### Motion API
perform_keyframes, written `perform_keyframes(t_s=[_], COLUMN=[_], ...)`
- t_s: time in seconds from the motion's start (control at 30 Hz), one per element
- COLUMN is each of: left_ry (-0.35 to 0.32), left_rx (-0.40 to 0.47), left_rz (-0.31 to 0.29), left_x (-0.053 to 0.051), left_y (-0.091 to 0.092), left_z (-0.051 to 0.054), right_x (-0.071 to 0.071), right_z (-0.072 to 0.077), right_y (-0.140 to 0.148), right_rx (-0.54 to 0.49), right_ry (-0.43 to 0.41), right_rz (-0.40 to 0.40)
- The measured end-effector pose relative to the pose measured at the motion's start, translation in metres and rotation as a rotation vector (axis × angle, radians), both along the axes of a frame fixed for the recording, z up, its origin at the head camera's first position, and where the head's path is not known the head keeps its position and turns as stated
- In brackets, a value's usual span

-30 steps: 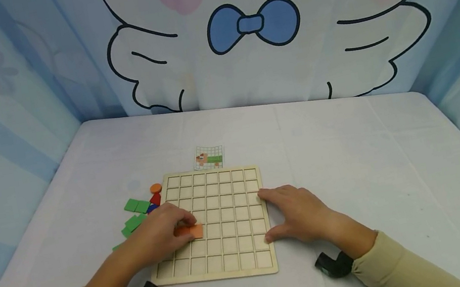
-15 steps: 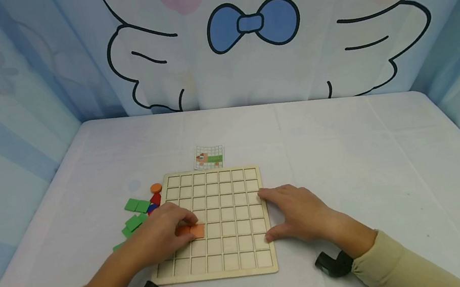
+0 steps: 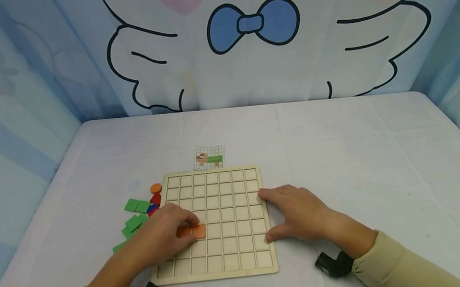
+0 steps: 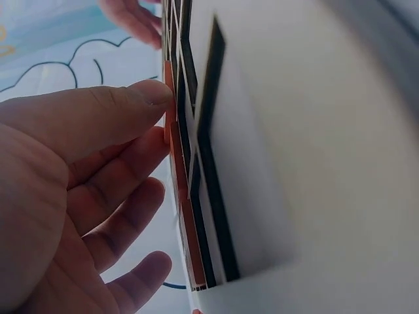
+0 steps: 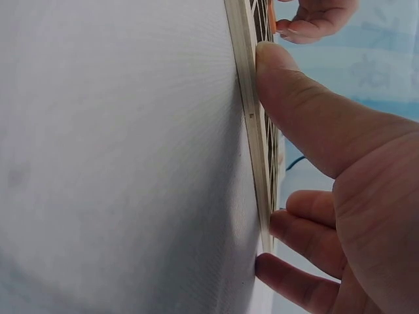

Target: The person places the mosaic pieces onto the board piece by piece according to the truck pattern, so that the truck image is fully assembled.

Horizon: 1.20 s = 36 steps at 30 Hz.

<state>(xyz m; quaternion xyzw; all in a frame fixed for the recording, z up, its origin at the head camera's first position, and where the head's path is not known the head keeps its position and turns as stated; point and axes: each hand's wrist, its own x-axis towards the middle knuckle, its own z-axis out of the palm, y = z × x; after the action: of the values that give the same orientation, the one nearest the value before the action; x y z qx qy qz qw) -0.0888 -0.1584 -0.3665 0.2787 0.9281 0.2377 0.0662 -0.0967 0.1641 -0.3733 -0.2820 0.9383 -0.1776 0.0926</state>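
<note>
A pale wooden board [image 3: 231, 228] with a grid of square cells lies on the table. My left hand [image 3: 158, 235] reaches over its left side, thumb and fingers pinching an orange square tile [image 3: 199, 231]. Part of the orange row lies hidden under these fingers. In the left wrist view, the thumb and a finger touch the upper orange tile [image 4: 168, 73], and more orange tiles [image 4: 190, 239] run below it along the board. My right hand [image 3: 300, 213] rests at the board's right edge, thumb and fingers spread apart and touching the rim.
Left of the board lie several green square tiles [image 3: 132, 205], an orange round piece [image 3: 156, 188], a red piece [image 3: 155, 199] and a blue piece [image 3: 152, 208]. Beyond the far edge is a small gridded picture card [image 3: 208, 157]. A printed curtain [image 3: 198, 67] hangs behind the table.
My left hand and the orange tiles under it have slid slightly to the right along the board. My right hand and the board show no clear movement.
</note>
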Motion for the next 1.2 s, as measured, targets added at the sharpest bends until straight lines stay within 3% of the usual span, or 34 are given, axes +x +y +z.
perform_keyframes(t_s=[0.43,1.2], left_ry=[-0.001,-0.030], left_rx=[0.021,-0.003], left_rz=[-0.042,0.043], left_x=[0.0001,0.0013], left_y=[-0.0005,0.0004], left_z=[-0.0013,0.0040], right_x=[-0.0002,0.0005], right_z=[0.0005,0.0002], right_y=[-0.0005,-0.0004], right_rx=[-0.001,-0.005], right_ry=[0.005,0.001], right_rz=[-0.002,-0.008])
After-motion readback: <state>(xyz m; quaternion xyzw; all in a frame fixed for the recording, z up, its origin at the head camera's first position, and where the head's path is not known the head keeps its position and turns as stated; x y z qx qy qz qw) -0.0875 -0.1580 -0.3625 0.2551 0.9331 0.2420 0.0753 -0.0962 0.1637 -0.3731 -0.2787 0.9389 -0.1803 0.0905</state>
